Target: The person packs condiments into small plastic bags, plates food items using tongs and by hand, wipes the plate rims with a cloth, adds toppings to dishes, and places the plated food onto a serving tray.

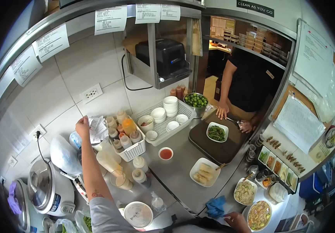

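Observation:
My left hand point(83, 126) is raised at the wall, fingers curled together beside a pile of crumpled paper slips point(97, 127); what it holds, if anything, is hidden. My right hand point(237, 222) is low at the front edge, its fingers apart, between a blue cloth point(215, 206) and a bowl of soup with vegetables point(259, 215). Farther in on the steel counter are a white dish of rolls point(205, 173) and a small bowl of red sauce point(165, 153). A plate of fried rice point(245, 192) lies right of the cloth.
A co-worker point(252, 77) stands across the pass, hands at a brown tray point(198, 136) bearing a dish of greens point(217, 133). Squeeze bottles fill a white basket point(137, 150). Bowls sit in a perforated tray point(188, 110). Rice cookers point(58, 194) stand left; order slips point(110, 19) hang overhead.

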The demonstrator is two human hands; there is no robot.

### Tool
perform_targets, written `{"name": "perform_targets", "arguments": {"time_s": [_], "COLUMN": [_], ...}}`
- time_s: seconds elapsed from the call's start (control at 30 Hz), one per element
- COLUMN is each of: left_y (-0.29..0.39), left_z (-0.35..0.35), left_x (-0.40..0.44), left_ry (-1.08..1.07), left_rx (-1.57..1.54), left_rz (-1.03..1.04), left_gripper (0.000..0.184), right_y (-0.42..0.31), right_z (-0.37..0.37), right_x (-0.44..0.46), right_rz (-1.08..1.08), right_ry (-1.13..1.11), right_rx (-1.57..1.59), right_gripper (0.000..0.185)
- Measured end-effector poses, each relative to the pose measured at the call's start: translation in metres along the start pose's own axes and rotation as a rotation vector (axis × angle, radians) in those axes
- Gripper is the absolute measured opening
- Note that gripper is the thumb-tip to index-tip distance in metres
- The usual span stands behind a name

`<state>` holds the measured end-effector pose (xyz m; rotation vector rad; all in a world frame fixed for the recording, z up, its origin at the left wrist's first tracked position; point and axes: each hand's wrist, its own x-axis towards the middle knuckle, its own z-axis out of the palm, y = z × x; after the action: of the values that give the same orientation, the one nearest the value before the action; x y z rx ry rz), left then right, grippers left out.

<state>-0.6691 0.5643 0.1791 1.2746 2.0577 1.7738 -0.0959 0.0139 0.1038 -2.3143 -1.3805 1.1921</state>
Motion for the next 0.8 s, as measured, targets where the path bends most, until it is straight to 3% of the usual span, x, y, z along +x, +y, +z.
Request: {"name": "perform_targets", "arguments": {"time_s": [0.03, 0.1, 0.13, 0.33, 0.37, 0.47, 0.5, 0.6, 0.67, 0.7, 0.73, 0.77, 0.8], "left_y": [-0.001, -0.004, -0.013, -0.007, -0.009, -0.036, -0.037, -0.029, 0.012, 0.039, 0.062, 0.075, 0.145], "left_z": [0.001, 0.003, -0.001, -0.01, -0.009, -0.002, -0.004, 0.004, -0.002, -0.004, -0.007, -0.01, -0.028], "left_x": [0.0, -0.006, -0.007, -0.018, -0.015, -0.009, -0.013, -0.016, -0.036, -0.045, -0.055, -0.062, -0.137], "left_ry": [0.016, 0.059, 0.053, 0.027, 0.019, -0.055, -0.159, -0.102, 0.108, 0.205, 0.215, 0.087, -0.121], "left_rx": [-0.023, -0.126, -0.071, 0.143, 0.145, 0.546, 0.475, 0.735, 0.899, 0.868, 0.767, 0.511, 0.275], "left_rz": [0.116, 0.286, 0.265, 0.175, 0.187, 0.185, 0.04, 0.143, 0.306, 0.441, 0.617, 0.825, 0.669], "left_gripper": [0.032, 0.034, 0.034, 0.033, 0.03, 0.027, 0.03, 0.043, 0.064, 0.065, 0.056, 0.045, 0.037], "right_y": [-0.014, 0.014, 0.025, 0.033, 0.037, 0.057, 0.063, 0.076, 0.092, 0.096, 0.072, 0.074, 0.069], "right_z": [-0.005, 0.017, 0.026, 0.019, 0.023, 0.041, 0.049, 0.066, 0.081, 0.082, 0.076, 0.075, 0.071], "right_x": [-0.002, 0.019, 0.029, 0.055, 0.059, 0.065, 0.064, 0.071, 0.081, 0.088, 0.089, 0.089, 0.091], "right_rz": [0.153, -0.175, -0.346, -0.401, -0.422, -0.468, -0.476, -0.428, -0.403, -0.39, -0.185, -0.184, -0.092], "right_ry": [-0.135, 0.072, 0.171, 0.202, 0.223, 0.327, 0.392, 0.483, 0.44, 0.402, 0.337, 0.319, 0.262], "right_rx": [0.026, -0.06, -0.101, -0.135, -0.152, -0.197, -0.205, -0.174, -0.163, -0.161, -0.24, -0.123, -0.163], "right_gripper": [0.05, 0.028, 0.018, 0.016, 0.017, 0.029, 0.036, 0.05, 0.05, 0.046, 0.036, 0.028, 0.026]}}
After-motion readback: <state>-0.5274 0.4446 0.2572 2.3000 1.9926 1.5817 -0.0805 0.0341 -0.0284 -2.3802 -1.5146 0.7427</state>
